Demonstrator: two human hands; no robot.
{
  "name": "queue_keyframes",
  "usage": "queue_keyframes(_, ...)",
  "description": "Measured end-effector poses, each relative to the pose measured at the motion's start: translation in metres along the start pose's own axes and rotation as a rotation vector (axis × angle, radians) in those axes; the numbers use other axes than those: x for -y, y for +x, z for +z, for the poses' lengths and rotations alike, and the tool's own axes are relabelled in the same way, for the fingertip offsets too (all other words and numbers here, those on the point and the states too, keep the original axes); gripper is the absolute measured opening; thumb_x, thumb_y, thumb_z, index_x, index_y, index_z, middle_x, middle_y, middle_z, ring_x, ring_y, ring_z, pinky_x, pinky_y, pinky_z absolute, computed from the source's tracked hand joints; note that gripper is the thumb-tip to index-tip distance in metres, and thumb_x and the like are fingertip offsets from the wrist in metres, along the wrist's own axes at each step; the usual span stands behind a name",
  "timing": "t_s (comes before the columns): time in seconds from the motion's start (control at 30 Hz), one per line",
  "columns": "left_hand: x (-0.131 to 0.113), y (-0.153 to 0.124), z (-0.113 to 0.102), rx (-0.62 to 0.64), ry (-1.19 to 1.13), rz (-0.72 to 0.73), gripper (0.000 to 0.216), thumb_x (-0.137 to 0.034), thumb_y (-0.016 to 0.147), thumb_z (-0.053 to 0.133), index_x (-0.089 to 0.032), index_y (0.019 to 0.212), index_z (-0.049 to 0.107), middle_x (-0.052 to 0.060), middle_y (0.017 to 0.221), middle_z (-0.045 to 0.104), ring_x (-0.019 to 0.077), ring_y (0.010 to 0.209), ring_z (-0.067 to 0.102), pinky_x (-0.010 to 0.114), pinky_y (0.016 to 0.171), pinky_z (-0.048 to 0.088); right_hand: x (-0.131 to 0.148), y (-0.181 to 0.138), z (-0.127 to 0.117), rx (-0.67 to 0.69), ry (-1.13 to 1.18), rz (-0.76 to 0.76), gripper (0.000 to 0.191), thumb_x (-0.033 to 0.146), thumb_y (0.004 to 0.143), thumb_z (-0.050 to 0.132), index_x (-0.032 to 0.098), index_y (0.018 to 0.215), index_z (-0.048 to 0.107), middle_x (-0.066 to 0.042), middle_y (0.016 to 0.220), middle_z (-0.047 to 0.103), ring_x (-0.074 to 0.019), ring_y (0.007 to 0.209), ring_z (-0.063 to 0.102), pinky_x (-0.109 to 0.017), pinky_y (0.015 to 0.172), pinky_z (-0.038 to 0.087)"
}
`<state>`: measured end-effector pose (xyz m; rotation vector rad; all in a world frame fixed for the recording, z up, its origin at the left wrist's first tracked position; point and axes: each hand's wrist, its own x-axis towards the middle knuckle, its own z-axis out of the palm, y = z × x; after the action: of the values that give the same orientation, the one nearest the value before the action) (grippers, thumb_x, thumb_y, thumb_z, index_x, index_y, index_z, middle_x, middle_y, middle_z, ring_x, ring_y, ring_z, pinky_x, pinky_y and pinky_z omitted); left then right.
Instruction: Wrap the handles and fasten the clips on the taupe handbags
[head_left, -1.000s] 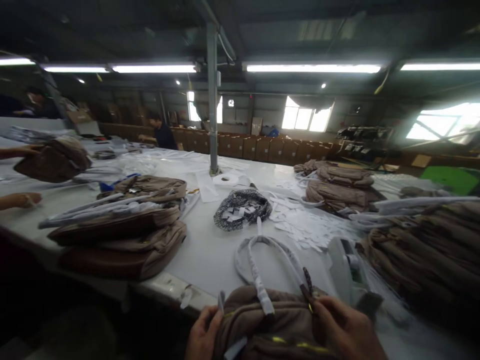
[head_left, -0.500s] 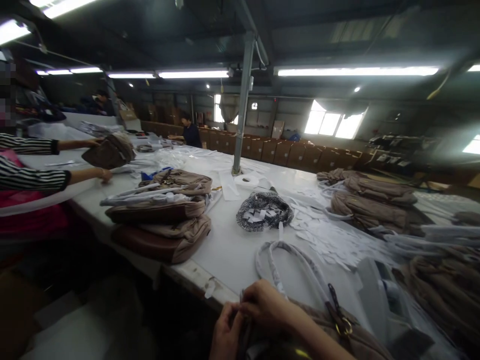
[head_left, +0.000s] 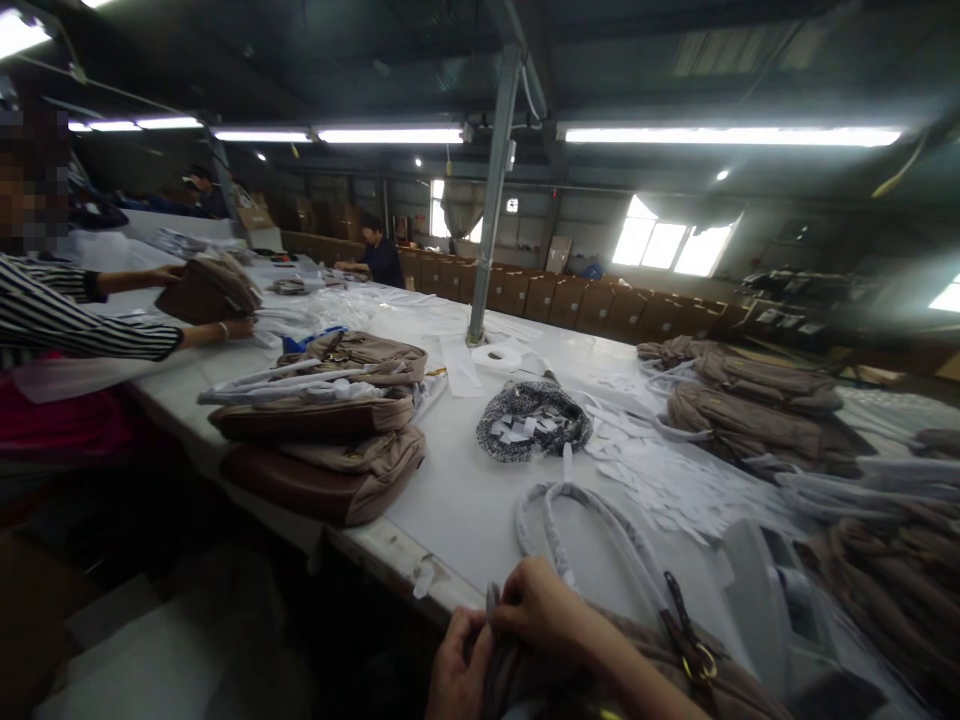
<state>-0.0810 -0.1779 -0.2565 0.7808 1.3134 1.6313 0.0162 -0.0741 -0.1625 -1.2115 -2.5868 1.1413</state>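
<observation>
A brown fabric handbag lies at the near table edge, with a gold ring and a dark strap on it. Its handles, wrapped in white, loop out over the tabletop. My left hand and my right hand meet at the bag's left end. The fingers of both are closed on a greyish-brown edge of the bag that sticks up between them. Their grip is partly hidden, and the lower part of the bag runs out of view.
Stacked handbags stand on the left, more brown bags on the right. Beyond my hands are a patterned pouch of white slips, a tape roll, a grey dispenser and a post. A co-worker in striped sleeves handles a bag.
My hands stay together at the bag's edge, and more of that edge shows between them. The co-worker on the left has leaned in and brought the lower hand to the bag.
</observation>
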Motion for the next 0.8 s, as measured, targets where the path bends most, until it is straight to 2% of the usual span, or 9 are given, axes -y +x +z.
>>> queue_keyframes(0.13,-0.002,-0.001,-0.001,0.010,0.068,0.010,0.036,-0.053,0.076,0.060,-0.017,0.075,0.058,0.000,0.068,0.057,0.0176,0.069,0.054,0.025,0.066,0.044,-0.002,-0.001,0.001,-0.038,0.093,0.045,0.024,0.020,0.061,0.062,0.009,0.080,0.071,0.002,0.053,0.056,-0.0084,0.050,0.046,-0.016,0.043,0.031)
queue_keyframes(0.23,-0.002,-0.002,-0.001,0.011,0.100,0.011,0.035,-0.052,0.077,0.059,-0.017,0.074,0.058,0.000,0.069,0.056,0.0175,0.070,0.053,0.025,0.067,0.044,-0.001,-0.004,0.005,-0.042,0.098,0.018,0.010,0.017,0.061,0.058,0.011,0.060,0.065,0.006,0.047,0.041,-0.0065,0.048,0.037,-0.016,0.042,0.024)
queue_keyframes(0.3,-0.003,-0.001,0.000,-0.001,0.084,0.007,0.035,-0.052,0.076,0.059,-0.017,0.073,0.059,0.000,0.068,0.054,0.0169,0.069,0.051,0.024,0.066,0.043,0.000,-0.005,0.008,-0.068,0.106,0.013,0.011,0.016,0.062,0.055,0.011,0.052,0.059,0.007,0.047,0.034,-0.0062,0.049,0.034,-0.017,0.041,0.020)
queue_keyframes(0.5,-0.009,0.000,-0.005,0.093,-0.072,-0.069,0.035,-0.051,0.075,0.061,-0.017,0.071,0.060,-0.001,0.067,0.053,0.0144,0.066,0.048,0.023,0.064,0.043,0.001,-0.010,0.016,-0.083,0.215,-0.007,0.012,0.015,0.063,0.049,0.013,0.052,0.054,0.007,0.049,0.033,-0.0064,0.049,0.033,-0.017,0.042,0.021)
queue_keyframes(0.67,-0.012,0.004,-0.005,-0.005,-0.064,-0.110,0.038,-0.052,0.070,0.067,-0.016,0.065,0.056,-0.004,0.059,0.050,0.0124,0.060,0.047,0.022,0.057,0.041,-0.005,-0.010,0.019,-0.083,0.242,-0.076,0.015,0.017,0.065,0.049,0.014,0.051,0.050,0.007,0.050,0.030,-0.0061,0.050,0.030,-0.018,0.043,0.019)
queue_keyframes(0.8,-0.004,0.005,0.000,-0.196,-0.055,-0.042,0.044,-0.057,0.056,0.075,-0.018,0.069,0.058,-0.002,0.062,0.058,0.0163,0.063,0.056,0.024,0.059,0.045,-0.012,-0.009,0.025,-0.123,0.140,-0.059,0.015,0.017,0.066,0.052,0.013,0.051,0.053,0.006,0.048,0.034,-0.0071,0.051,0.035,-0.018,0.044,0.020)
